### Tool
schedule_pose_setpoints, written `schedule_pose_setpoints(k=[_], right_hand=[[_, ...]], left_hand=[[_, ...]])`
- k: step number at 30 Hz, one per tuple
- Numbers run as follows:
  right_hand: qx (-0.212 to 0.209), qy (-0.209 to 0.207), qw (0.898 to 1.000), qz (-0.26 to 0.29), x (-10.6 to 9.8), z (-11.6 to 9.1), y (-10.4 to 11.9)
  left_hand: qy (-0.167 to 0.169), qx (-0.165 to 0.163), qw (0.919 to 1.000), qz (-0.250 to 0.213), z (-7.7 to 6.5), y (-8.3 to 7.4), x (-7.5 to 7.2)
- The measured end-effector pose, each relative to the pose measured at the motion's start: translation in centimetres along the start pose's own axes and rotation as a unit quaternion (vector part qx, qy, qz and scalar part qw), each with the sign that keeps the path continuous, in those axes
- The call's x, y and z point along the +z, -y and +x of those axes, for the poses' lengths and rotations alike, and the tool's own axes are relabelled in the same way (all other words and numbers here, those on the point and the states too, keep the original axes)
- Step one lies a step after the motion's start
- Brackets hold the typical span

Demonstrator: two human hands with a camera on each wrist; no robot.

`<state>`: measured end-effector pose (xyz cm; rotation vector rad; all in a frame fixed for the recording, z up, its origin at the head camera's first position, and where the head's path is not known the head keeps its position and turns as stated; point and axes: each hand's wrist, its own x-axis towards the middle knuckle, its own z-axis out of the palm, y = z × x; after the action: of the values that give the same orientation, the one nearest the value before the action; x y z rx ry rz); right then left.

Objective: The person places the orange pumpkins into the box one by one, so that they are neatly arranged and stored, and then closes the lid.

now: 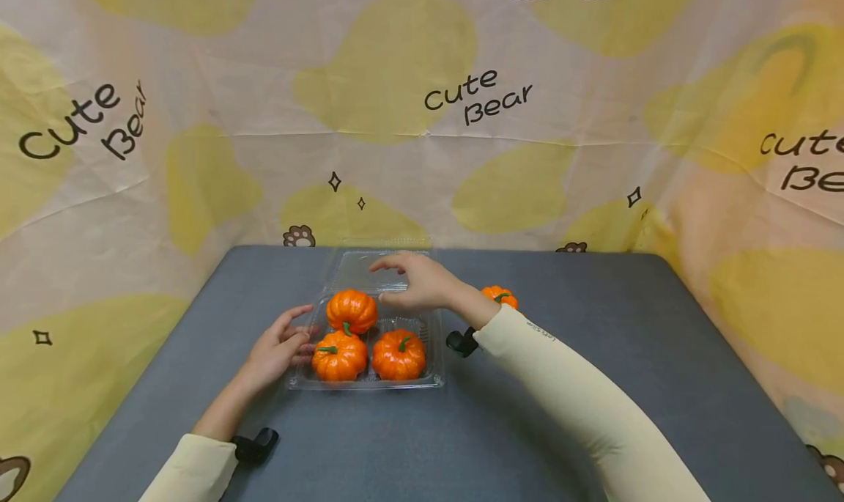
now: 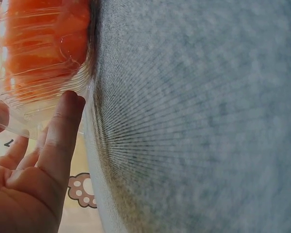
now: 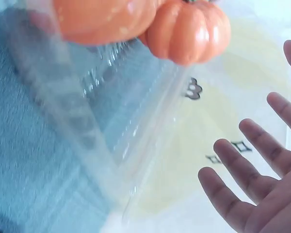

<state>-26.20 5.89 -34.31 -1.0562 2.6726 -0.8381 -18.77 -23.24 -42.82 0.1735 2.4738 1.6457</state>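
A clear plastic clamshell container (image 1: pixel 431 379) stands on the table, its lid (image 1: pixel 356 271) swung back. Inside are three small orange pumpkins: one at back left (image 1: pixel 352 311), one at front left (image 1: pixel 339 356) and one at front right (image 1: pixel 398 355). My left hand (image 1: pixel 275 348) touches the container's left side with extended fingers, and the ribbed wall shows against a fingertip (image 2: pixel 70 104) in the left wrist view. Over the back right compartment hovers my right hand (image 1: pixel 422 282), fingers spread and apart from the pumpkins; nothing lies in its palm (image 3: pixel 276 204).
Another orange pumpkin (image 1: pixel 500 297) sits on the grey table (image 1: pixel 369 443) right of the container, partly behind my right forearm. A patterned cloth (image 1: pixel 409 165) hangs behind the table and along its sides. Black wrist cameras (image 1: pixel 256 445) sit at both cuffs.
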Motion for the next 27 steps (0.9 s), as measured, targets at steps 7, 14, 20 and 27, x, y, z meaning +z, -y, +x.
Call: schedule_pose_setpoints(k=[7,14,20,27], right_hand=[[0.003,-0.041,0.999,0.012,-1.6,-1.4,-1.3],[0.003,-0.065,0.998,0.021,-2.9,-3.1,-2.7],[0.027,-0.075,0.996,0.027,-3.8,-4.7,-3.9],[0.072,-0.079,0.993,0.04,-4.4,-6.5,-5.6]], left_hand=[[0.0,0.0,1.0,-0.002,0.0,0.2,0.0],[0.0,0.004,1.0,-0.005,-0.1,0.2,0.0],[-0.003,0.0,1.0,-0.003,-0.2,0.2,0.1],[-0.001,0.001,1.0,-0.001,-0.4,0.1,0.2]])
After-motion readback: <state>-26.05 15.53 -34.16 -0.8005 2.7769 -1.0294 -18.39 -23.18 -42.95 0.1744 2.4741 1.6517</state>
